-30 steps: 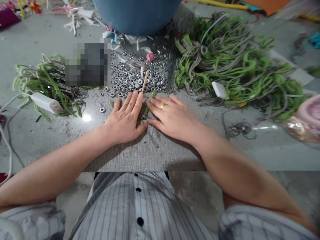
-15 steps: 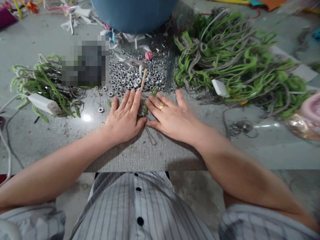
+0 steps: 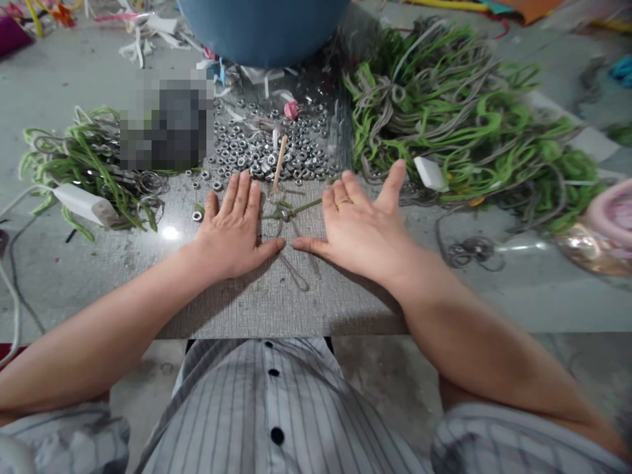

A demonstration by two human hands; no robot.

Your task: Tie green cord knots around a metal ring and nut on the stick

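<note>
Palm down on the grey tabletop (image 3: 232, 316), my left hand (image 3: 230, 227) lies flat with its fingers stretched out and its thumb pointing right. My right hand (image 3: 365, 220), a gold ring on one finger, rests flat opposite with thumb and little finger spread. Between the hands lies a knotted green and grey cord (image 3: 285, 214) with a metal nut at its middle; its ends run toward the fingers of both hands, and part is hidden under them. A grey loop hangs toward the table's front edge. Just beyond the cord is a thin wooden stick (image 3: 280, 161).
Many metal nuts (image 3: 247, 148) are strewn beyond my hands. A large blue tub (image 3: 266, 33) stands at the back. Green and grey cords are heaped at right (image 3: 474, 125) and in a smaller bundle (image 3: 93, 164) at left, beside a white block (image 3: 86, 203) with a cable.
My hands have slid apart, the left one leftward and the right one rightward with its fingers spreading. The knotted cord between them has come into view.
</note>
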